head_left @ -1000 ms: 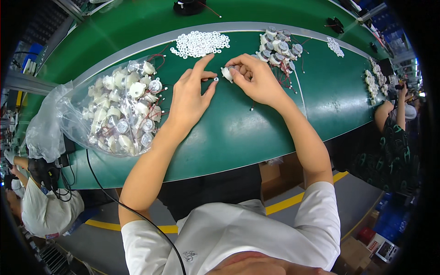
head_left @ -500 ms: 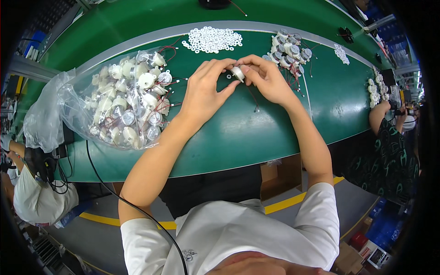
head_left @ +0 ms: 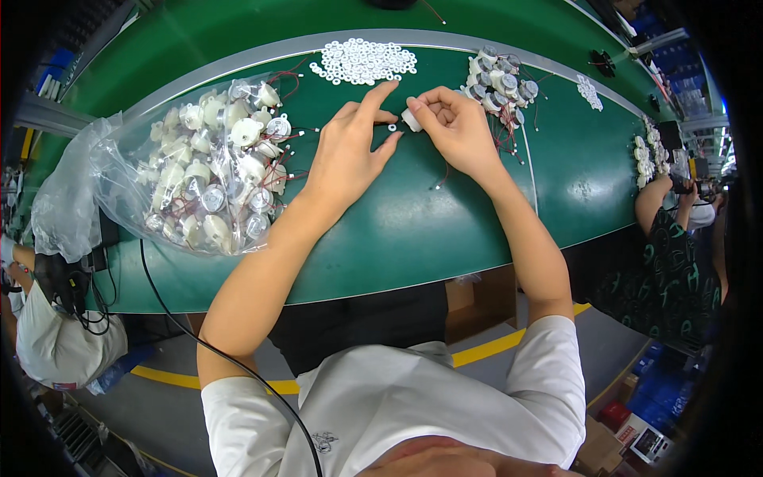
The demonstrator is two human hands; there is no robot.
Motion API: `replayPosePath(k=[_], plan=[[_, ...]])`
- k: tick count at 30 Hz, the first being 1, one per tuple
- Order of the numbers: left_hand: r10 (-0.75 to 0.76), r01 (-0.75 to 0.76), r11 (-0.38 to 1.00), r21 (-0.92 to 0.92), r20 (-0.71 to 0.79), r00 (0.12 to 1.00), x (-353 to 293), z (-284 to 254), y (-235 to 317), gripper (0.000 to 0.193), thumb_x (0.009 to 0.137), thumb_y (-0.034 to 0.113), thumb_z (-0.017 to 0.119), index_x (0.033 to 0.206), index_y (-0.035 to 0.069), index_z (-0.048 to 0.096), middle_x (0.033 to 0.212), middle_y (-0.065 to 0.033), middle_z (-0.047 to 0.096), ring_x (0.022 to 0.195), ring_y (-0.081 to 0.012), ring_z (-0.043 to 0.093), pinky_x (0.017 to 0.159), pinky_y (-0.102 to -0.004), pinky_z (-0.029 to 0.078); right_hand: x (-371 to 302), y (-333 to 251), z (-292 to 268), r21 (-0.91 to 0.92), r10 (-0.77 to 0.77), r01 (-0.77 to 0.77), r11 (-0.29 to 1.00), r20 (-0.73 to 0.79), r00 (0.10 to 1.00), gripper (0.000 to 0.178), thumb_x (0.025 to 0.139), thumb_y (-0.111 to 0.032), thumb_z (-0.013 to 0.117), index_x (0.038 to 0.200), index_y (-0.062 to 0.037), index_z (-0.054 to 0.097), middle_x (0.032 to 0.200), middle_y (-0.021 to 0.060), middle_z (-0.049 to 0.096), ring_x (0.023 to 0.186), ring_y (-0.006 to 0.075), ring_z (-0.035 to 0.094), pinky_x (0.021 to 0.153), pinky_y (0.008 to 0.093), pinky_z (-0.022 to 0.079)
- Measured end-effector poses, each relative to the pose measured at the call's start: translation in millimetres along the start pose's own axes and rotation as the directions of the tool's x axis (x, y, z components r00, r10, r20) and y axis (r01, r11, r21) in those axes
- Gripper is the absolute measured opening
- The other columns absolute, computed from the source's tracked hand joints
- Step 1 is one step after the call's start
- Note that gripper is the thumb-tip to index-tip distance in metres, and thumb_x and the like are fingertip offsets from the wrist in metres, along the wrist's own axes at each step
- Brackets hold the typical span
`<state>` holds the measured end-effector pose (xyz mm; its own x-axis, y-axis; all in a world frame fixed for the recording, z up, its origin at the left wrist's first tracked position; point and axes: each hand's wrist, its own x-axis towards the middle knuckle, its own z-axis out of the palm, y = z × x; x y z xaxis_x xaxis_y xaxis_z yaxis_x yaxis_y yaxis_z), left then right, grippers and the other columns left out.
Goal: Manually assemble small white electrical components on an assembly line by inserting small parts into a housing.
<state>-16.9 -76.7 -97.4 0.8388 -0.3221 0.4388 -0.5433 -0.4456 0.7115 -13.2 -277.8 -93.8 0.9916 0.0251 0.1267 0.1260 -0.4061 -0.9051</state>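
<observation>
White round part [head_left: 411, 120] pinched in our right hand [head_left: 459, 137], thumb against fingers, mid tabletop [head_left: 397, 230]. Our left hand [head_left: 348, 151] just beside, thumb and fingers held apart; small white ring [head_left: 392, 127] in that gap, we cannot tell whether touched. Ring pile [head_left: 362, 61] ahead, before grey rim [head_left: 429, 36]. Plastic bag [head_left: 119, 183] left, part heap [head_left: 499, 86] right. Open green stretch between forearms to near edge.

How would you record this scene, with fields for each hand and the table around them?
Left hand: thumb and forefinger apart; small white ring near fingertips, grip unclear
Right hand: pinching a whitish part
Beyond hands: pile of white rings
Left side: clear plastic bag holding wired pieces
Right side: heap of grey-and-white parts
Surface: green table
</observation>
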Motion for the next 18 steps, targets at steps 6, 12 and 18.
replayPosePath(k=[6,12,18], plan=[[-0.004,0.004,1.000,-0.011,0.001,1.000,1,1,-1,0.072,0.083,0.001,0.083,0.148,0.013,0.055,0.101,-0.0087,0.078,0.092,-0.0271,0.074,0.082,-0.0361,0.059,-2,-5,2,-0.105,-0.117,0.119,0.987,0.021,0.993,0.027,0.096,-0.024,0.076,0.098,0.0033,0.072,0.056,0.0017,0.055,0.049,0.0055,0.044,0.049,0.0277,0.033],[-0.046,0.049,0.996,-0.070,0.040,0.998,-2,-8,5,0.068,0.082,-0.001,0.082,0.144,0.010,0.055,0.100,-0.0104,0.073,0.091,-0.0258,0.070,0.084,-0.0359,0.058,-1,-3,2,-0.182,-0.205,0.207,0.961,0.032,0.978,0.025,0.093,-0.021,0.079,0.096,0.0026,0.072,0.058,0.0029,0.055,0.051,0.0078,0.043,0.050,0.0288,0.034],[-0.020,0.028,0.995,-0.092,0.079,0.997,-3,-16,6,0.062,0.080,-0.014,0.067,0.137,0.007,0.057,0.110,-0.0135,0.066,0.095,-0.0272,0.067,0.079,-0.0353,0.057,-3,-10,9,-0.209,-0.240,0.239,0.948,0.024,0.971,0.023,0.091,-0.018,0.081,0.098,0.0020,0.072,0.067,0.0049,0.062,0.054,0.0085,0.045,0.051,0.0280,0.038]])
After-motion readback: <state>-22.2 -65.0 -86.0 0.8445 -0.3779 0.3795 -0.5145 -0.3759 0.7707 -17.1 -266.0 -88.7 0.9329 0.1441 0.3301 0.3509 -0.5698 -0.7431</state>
